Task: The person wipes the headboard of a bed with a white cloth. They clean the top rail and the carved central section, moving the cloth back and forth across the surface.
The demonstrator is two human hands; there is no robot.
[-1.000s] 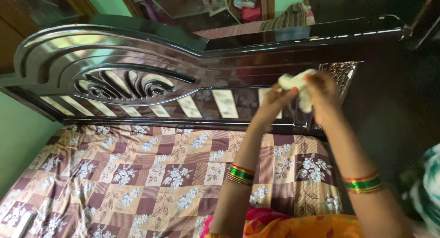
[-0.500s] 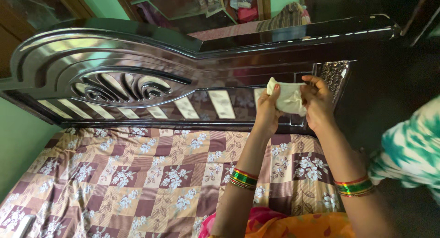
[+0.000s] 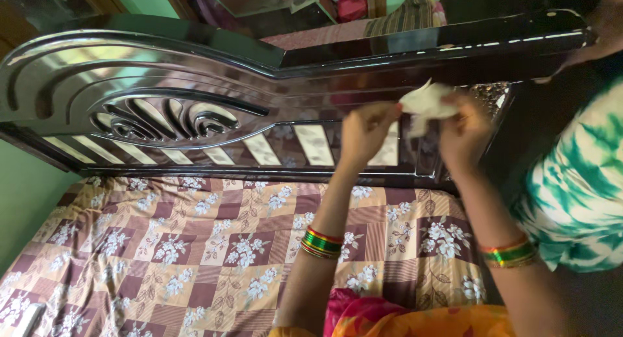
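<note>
Both my hands are raised in front of a dark, glossy carved wooden headboard (image 3: 195, 84). My left hand (image 3: 366, 132) and my right hand (image 3: 464, 136) pinch a small crumpled white cloth (image 3: 425, 103) between them, close to the headboard's right part. Each wrist wears red, green and gold bangles. The cloth's lower part is partly hidden by my fingers.
A bed with a brown, floral patchwork sheet (image 3: 195, 246) lies below the headboard. Another person in a green-and-white patterned garment (image 3: 577, 181) stands at the right, one hand (image 3: 600, 32) resting on the headboard's top corner. A green wall (image 3: 26, 194) is at left.
My hands have shifted slightly and the cloth is now more bunched up between them. The person at the right has come further into view.
</note>
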